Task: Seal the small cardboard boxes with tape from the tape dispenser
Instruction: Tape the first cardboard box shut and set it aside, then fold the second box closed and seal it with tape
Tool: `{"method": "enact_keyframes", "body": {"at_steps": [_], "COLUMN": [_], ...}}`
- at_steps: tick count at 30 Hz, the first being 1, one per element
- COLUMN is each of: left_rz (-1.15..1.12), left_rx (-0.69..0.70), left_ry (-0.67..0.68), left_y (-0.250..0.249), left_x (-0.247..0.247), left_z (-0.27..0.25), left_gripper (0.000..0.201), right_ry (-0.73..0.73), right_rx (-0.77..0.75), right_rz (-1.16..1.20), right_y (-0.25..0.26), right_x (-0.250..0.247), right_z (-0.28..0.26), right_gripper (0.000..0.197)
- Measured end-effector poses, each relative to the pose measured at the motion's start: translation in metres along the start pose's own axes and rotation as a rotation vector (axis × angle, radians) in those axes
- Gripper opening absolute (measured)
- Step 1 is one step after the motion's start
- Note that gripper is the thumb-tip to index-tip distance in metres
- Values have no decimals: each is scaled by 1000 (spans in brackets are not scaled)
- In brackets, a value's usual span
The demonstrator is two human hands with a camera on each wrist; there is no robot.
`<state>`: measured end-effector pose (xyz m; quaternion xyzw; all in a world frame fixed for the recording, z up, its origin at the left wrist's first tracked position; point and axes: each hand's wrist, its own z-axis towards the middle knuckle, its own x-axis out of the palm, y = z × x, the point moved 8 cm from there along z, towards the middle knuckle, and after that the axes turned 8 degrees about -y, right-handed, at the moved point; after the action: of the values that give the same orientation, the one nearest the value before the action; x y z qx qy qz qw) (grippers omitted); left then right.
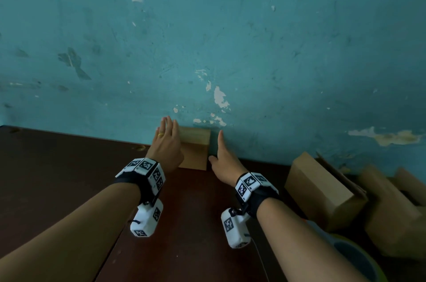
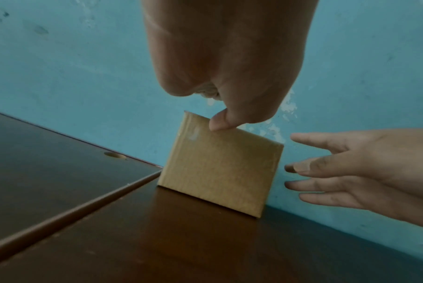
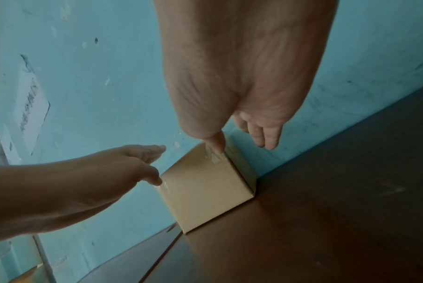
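Tape dispenser (image 1: 355, 256): lower right corner of the head view, nearest the camera, partly hidden behind the right forearm; only a blue-grey roll with a yellow-green rim shows. Neither hand touches it.
Table (image 1: 57, 178): dark brown wood filling the lower part of the head view, with a seam running between two boards.
Waiting boxes (image 1: 322, 192): brown cardboard boxes grouped at right centre of the head view, well apart from both hands; whether they are taped cannot be told.
Right hand (image 1: 222, 162): centre of the head view, fingers straight and spread, holding nothing; it is just beside the right face of the small box, and contact cannot be confirmed.
Left hand (image 1: 167, 143): fingers extended over the left top of the small box, thumb tip resting on its upper front edge in the left wrist view; a light touch, not a clamp.
Small cardboard box (image 1: 196, 150): centre of the head view, standing on the table against the wall; glossy patches suggest tape already on its faces.
Wall (image 1: 207, 28): teal, chipped paint, upper part of the head view.
Step in hand: probably setting a sealed box aside at the wall.
Next move: calls for freeing both hands, then reaching lower right for another box and the dispenser.
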<state>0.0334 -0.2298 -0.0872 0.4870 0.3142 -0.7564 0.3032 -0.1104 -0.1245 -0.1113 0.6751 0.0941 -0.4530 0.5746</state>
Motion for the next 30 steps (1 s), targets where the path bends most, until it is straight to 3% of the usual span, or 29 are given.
{"method": "enact_keyframes", "body": {"at_steps": [13, 22, 27, 30], "left_rz": [-365, -563, -642, -696], "left_rx": [163, 111, 91, 56], "left_ry": [64, 114, 111, 171], "left_y": [-154, -243, -279, -295], "left_x": [-20, -7, 11, 24], "left_z": [-5, -23, -28, -31], "left_gripper": [79, 66, 61, 61], "right_ry": [-274, -584, -671, -667], "right_rx": [8, 26, 84, 179], "right_rz": [-45, 30, -56, -169], "right_y": [-17, -46, -69, -86], "right_x": [-121, -213, -246, -256], "right_z": [-47, -106, -142, -161], "right_gripper": [70, 40, 32, 38]}}
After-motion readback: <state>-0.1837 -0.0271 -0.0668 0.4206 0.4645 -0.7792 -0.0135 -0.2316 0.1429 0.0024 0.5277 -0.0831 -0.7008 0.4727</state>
